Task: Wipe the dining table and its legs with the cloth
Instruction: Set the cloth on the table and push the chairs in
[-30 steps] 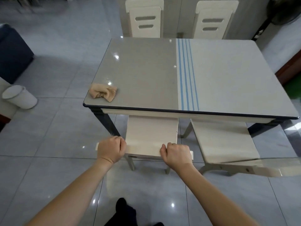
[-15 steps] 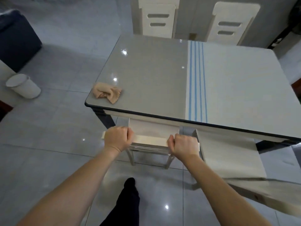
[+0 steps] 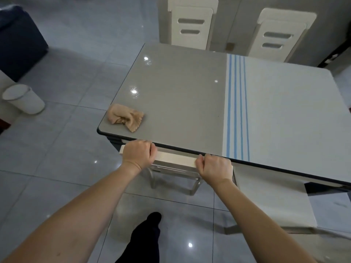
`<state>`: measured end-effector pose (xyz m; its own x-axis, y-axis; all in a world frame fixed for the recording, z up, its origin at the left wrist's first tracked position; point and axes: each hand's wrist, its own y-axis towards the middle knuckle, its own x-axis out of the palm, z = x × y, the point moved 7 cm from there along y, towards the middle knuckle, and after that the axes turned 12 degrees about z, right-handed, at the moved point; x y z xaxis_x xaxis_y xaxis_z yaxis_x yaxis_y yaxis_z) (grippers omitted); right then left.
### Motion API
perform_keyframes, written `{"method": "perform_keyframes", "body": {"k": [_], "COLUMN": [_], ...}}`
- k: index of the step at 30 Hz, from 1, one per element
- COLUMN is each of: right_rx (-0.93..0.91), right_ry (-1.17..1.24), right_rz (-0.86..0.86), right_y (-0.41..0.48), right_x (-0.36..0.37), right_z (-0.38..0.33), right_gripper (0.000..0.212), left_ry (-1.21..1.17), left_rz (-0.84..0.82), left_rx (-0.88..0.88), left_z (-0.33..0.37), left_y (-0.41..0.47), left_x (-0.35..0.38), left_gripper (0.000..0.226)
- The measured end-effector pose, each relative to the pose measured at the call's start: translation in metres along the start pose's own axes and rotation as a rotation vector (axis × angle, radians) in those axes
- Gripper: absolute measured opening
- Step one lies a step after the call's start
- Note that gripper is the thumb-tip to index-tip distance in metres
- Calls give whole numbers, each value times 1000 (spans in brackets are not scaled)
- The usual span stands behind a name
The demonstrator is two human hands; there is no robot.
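Observation:
The dining table (image 3: 180,95) has a glossy grey top with a white half and several blue stripes, and a dark leg (image 3: 114,142) shows at its near left corner. A crumpled tan cloth (image 3: 125,117) lies on that corner, untouched. My left hand (image 3: 138,153) and my right hand (image 3: 214,167) are both closed on the top rail of a cream chair (image 3: 176,160), which is tucked almost fully under the table's near edge. Most of the chair's seat is hidden beneath the tabletop.
A second cream chair (image 3: 271,198) sits under the near edge to the right. Two more chairs, the left one (image 3: 191,23) and the right one (image 3: 279,35), stand at the far side. A white bin (image 3: 24,99) and a dark sofa (image 3: 17,42) are on the tiled floor at left.
Both hands have pushed the chair forward under the table, so its seat is now mostly hidden. I have stepped closer to the table. The cloth has not moved.

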<state>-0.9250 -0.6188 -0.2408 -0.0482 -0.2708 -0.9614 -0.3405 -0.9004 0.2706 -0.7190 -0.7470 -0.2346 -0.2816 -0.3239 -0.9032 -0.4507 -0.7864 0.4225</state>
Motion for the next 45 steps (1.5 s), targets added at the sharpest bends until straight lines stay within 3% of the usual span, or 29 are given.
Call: {"method": "perform_keyframes", "body": {"k": [17, 23, 30, 32, 36, 37, 39, 43, 45], "right_rx": [81, 152, 297, 359, 659, 772, 1010, 1454, 1716], "right_ry": [-10, 13, 448, 469, 578, 611, 674, 767, 858], "right_rz": [44, -39, 266, 371, 406, 407, 413, 503, 535], "right_y": [43, 39, 4, -27, -112, -140, -201, -335, -409], "right_x": [20, 17, -18, -28, -32, -30, -28, -29, -22], "right_z": [7, 7, -9, -6, 8, 15, 23, 30, 24], "right_gripper": [51, 54, 18, 21, 17, 17, 17, 15, 17], "left_ry": [-73, -180, -597, -678, -763, -777, -792, -768, -802], "left_rz": [-57, -106, -177, -147, -14, -60, -308, -819, -988], "left_rx": [10, 24, 159, 174, 297, 354, 347, 189, 58], "left_z": [-8, -10, -12, -9, 13, 24, 46, 91, 111], "left_y": [48, 42, 35, 27, -10, -23, -48, -113, -154], "left_x": [17, 15, 15, 6, -26, -25, -6, 47, 59], "left_gripper": [44, 39, 31, 30, 24, 26, 31, 6, 21]}}
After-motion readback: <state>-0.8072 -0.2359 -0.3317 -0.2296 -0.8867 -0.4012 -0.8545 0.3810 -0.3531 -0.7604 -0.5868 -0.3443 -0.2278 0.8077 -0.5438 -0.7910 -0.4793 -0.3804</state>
